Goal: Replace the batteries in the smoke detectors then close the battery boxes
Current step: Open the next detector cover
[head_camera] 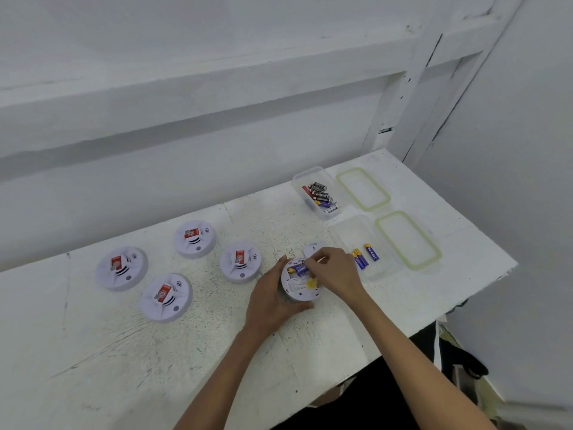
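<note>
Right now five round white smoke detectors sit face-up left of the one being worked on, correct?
No. The head view shows four round white smoke detectors face-up left of the upturned detector held between the left hand and right hand.

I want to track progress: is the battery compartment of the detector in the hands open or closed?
Open: a blue battery shows inside the detector, uncovered.
</note>
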